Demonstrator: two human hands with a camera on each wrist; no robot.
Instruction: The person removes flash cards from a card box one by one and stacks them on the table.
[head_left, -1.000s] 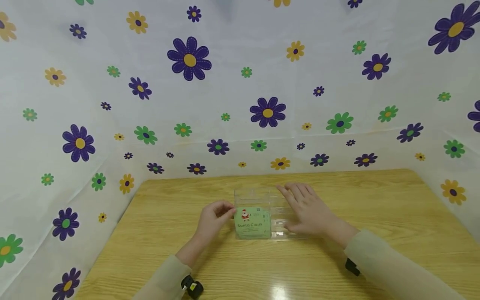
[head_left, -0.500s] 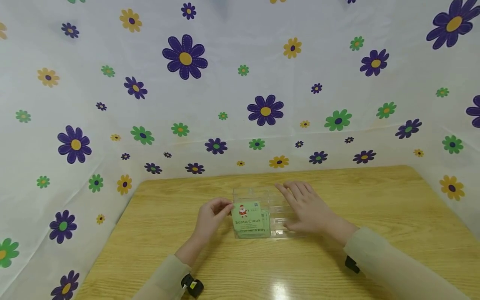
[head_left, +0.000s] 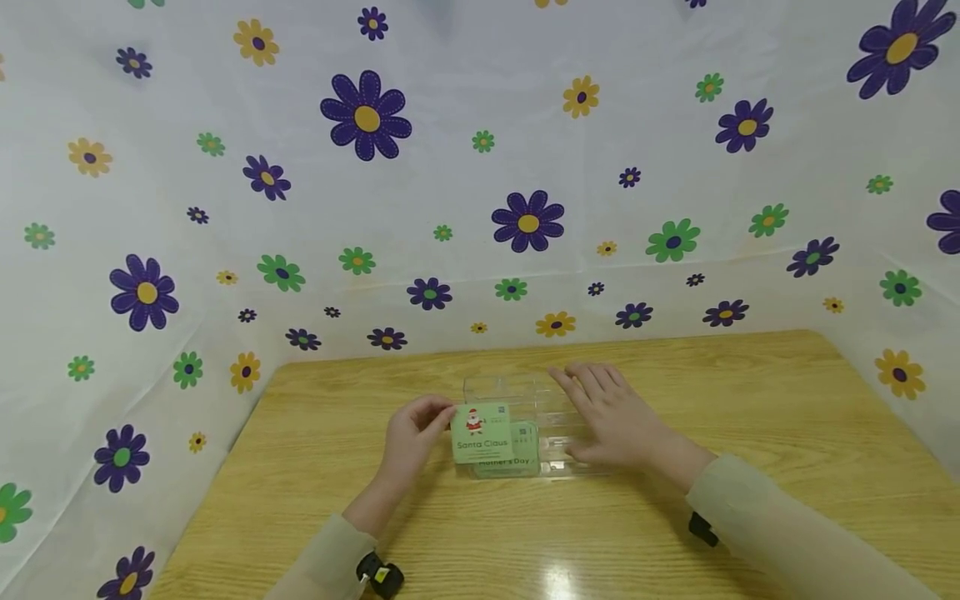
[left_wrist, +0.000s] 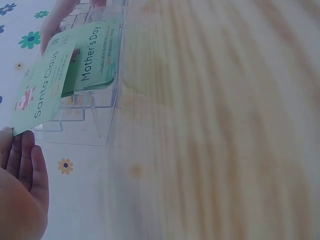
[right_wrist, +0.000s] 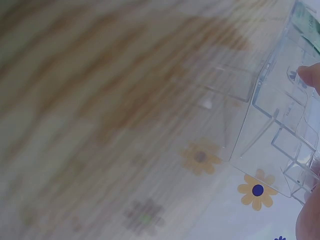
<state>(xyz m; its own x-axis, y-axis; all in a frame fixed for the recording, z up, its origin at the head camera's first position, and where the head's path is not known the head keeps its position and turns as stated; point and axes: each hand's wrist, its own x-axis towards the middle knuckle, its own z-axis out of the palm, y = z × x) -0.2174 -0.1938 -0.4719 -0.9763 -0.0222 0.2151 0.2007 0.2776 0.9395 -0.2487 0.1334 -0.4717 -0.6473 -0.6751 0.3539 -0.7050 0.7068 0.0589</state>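
A: How did the Santa Claus card (head_left: 482, 427) look, and where was it?

B: It was pale green, with a red-suited figure above its dark lettering. It was held just right of the left hand (head_left: 410, 433), partly overlapping a green Mother's Day card (head_left: 527, 442) in the clear stand (head_left: 557, 444) between the two hands.

A: What poses did the hands show?

B: The left hand's thumb and fingers were closed together, pinching the Santa Claus card near its upper left corner. The right hand (head_left: 615, 417) lay palm down over the stand's right part, fingers outstretched away from the body, thumb spread toward the cards. Whether its fingertips touched the stand could not be told.
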